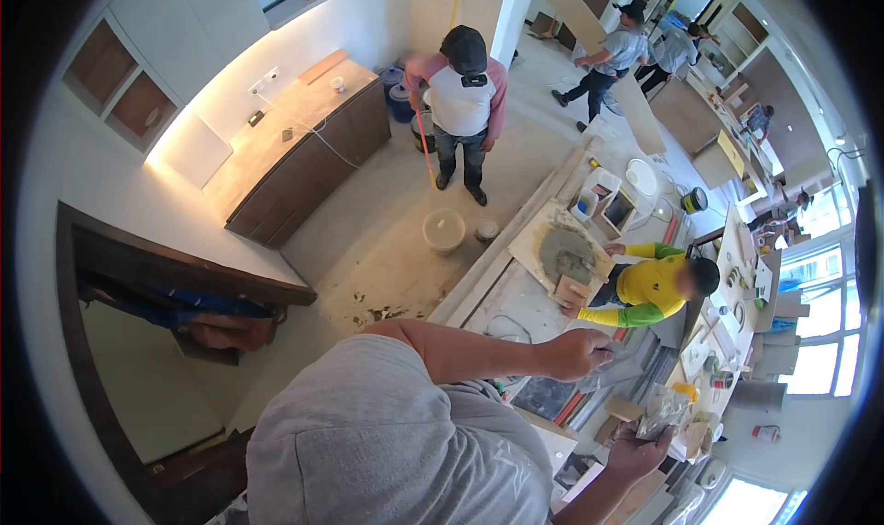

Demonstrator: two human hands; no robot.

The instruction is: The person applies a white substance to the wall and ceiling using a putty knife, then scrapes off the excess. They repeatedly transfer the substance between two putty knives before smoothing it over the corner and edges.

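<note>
My left hand (pixel 575 355), at the end of the outstretched upper arm, is closed with the thumb against the fingers. Something small and greyish pokes out of its grip, and I cannot tell what it is. Lower and to the right, my right hand (pixel 640 453) is closed around a crinkled clear plastic bag (pixel 661 413), which stands up from the fingers. Both hands are raised in front of my grey shirt (pixel 387 442), over the cluttered long worktable.
A person in a yellow and green top (pixel 649 285) works at a mortar-covered board (pixel 566 253). Another person (pixel 465 101) stands holding a long stick beside a white bucket (pixel 444 231). Tubs, boxes and tools crowd the table. A wooden-fronted counter (pixel 313 157) lines the wall.
</note>
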